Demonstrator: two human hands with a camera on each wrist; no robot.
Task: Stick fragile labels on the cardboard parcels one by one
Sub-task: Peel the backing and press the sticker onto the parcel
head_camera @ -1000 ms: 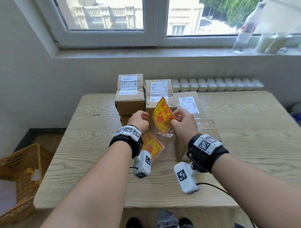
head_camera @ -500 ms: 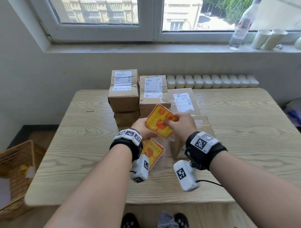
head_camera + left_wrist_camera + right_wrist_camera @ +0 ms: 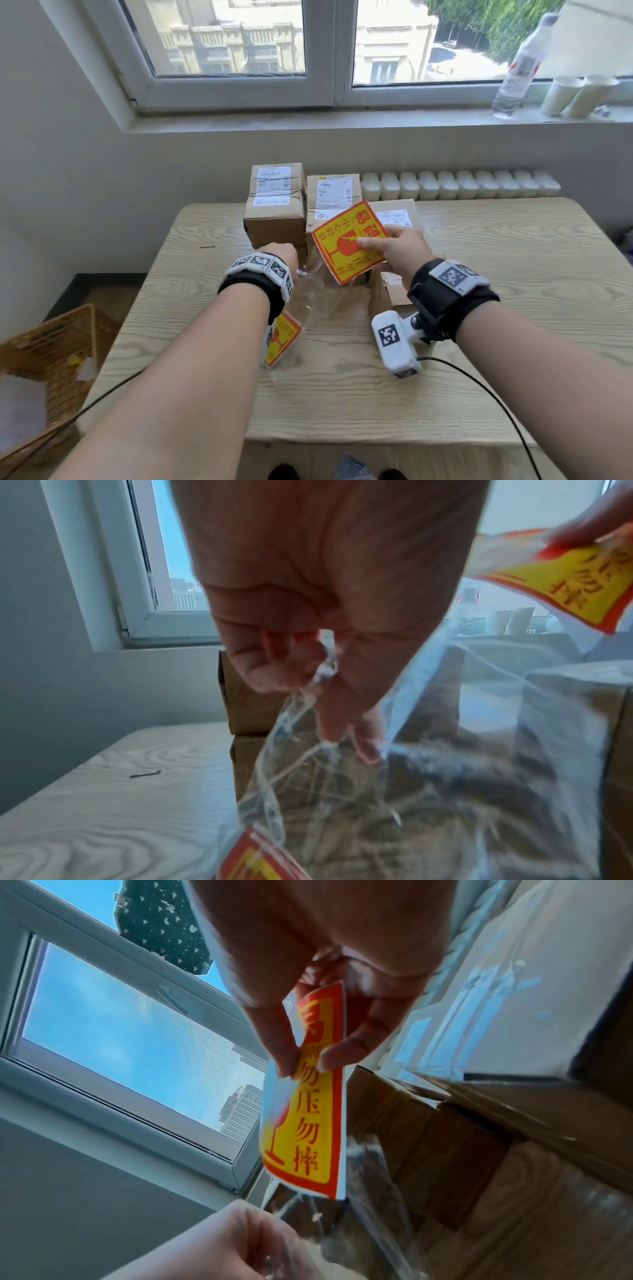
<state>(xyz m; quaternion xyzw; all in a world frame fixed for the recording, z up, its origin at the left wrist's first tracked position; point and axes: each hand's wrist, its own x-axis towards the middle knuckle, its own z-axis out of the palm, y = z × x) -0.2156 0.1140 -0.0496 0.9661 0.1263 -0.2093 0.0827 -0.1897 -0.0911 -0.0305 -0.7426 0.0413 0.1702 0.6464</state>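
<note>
Our right hand (image 3: 397,251) has pulled fragile label (image 3: 349,241) clear of clear bag (image 3: 315,294), pinching it above parcels (image 3: 277,205) at table's far edge; left hand (image 3: 282,255) grips bag. Peeling backing comes next, we judge.

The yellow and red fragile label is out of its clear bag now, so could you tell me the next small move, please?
Probably set the clear plastic bag down: the left hand grips it, while the right hand pinches the yellow and red fragile label, and peeling its backing likely needs both hands.
</note>
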